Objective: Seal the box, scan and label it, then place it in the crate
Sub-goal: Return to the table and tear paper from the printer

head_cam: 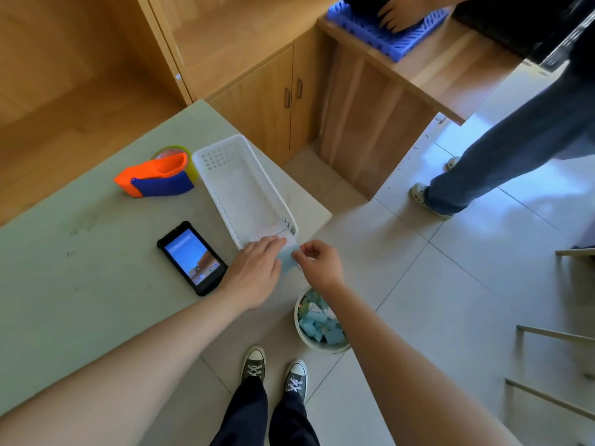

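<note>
A white plastic basket (225, 162) lies on the pale green table (80, 268), with a label sheet inside at its near end. My left hand (254, 272) rests flat at the basket's near corner, pressing a pale blue label backing (287, 262). My right hand (318, 262) pinches the edge of that paper between thumb and forefinger. A black handheld scanner (193, 257) with a lit screen lies just left of my left hand. An orange and blue tape dispenser (157, 177) sits further back. No box is in view. A blue crate (386, 30) sits on the far wooden counter.
A round bin (318, 323) full of blue paper scraps stands on the tiled floor below my right arm. Another person stands at right, one hand on the blue crate. Wooden cabinets (289, 98) lie beyond the table. Metal chair legs (553, 333) at right.
</note>
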`<action>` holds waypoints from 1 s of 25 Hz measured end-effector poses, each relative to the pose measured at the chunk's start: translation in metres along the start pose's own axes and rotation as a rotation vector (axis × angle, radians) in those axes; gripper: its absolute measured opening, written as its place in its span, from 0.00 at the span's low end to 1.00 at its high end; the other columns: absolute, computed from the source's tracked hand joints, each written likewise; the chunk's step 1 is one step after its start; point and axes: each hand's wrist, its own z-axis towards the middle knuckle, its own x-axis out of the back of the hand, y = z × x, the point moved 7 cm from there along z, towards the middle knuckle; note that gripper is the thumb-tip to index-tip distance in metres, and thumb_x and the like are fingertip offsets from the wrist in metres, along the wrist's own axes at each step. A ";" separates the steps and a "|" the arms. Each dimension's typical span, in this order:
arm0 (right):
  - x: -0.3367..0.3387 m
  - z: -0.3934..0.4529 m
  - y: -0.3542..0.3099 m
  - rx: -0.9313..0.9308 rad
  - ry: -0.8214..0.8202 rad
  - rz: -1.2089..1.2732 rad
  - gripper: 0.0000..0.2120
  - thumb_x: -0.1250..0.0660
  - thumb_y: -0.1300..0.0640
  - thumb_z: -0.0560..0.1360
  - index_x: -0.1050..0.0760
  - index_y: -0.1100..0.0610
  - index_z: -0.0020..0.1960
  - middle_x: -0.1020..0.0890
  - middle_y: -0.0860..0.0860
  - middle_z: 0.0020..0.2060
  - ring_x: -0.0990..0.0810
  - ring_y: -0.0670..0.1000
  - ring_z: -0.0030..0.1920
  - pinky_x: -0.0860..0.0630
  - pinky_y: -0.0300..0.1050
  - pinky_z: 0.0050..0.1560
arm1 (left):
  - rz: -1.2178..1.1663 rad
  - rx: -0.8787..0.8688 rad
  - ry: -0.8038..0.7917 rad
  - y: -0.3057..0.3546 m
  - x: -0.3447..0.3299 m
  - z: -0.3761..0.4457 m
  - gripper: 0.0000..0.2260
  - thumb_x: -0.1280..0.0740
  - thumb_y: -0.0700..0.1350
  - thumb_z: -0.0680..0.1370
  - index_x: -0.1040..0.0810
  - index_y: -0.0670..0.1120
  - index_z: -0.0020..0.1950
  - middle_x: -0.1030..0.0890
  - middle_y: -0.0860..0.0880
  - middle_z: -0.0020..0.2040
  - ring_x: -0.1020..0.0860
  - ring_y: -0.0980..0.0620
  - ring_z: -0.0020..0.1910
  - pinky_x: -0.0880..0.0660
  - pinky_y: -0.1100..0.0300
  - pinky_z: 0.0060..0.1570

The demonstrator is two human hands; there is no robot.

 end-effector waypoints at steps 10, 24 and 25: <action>0.014 -0.013 -0.013 0.147 0.044 -0.025 0.02 0.30 0.52 0.76 0.20 0.48 0.44 0.18 0.48 0.33 0.24 0.39 0.31 0.29 0.30 0.29 | 0.111 -0.143 -0.118 0.015 0.025 0.053 0.10 0.39 0.51 0.82 0.21 0.56 0.61 0.32 0.50 0.54 0.33 0.50 0.60 0.26 0.51 0.55; 0.019 -0.023 -0.016 0.208 0.187 -0.067 0.03 0.29 0.49 0.76 0.18 0.48 0.46 0.17 0.42 0.37 0.19 0.42 0.39 0.20 0.44 0.40 | 0.195 -0.254 -0.242 0.030 0.023 0.077 0.06 0.36 0.52 0.81 0.22 0.51 0.53 0.33 0.50 0.52 0.31 0.51 0.57 0.27 0.52 0.57; 0.020 -0.024 -0.017 0.215 0.198 -0.058 0.03 0.29 0.50 0.75 0.17 0.48 0.45 0.17 0.41 0.37 0.19 0.41 0.40 0.20 0.44 0.40 | 0.197 -0.256 -0.249 0.030 0.023 0.077 0.07 0.36 0.51 0.81 0.22 0.51 0.53 0.33 0.50 0.53 0.30 0.51 0.57 0.27 0.52 0.57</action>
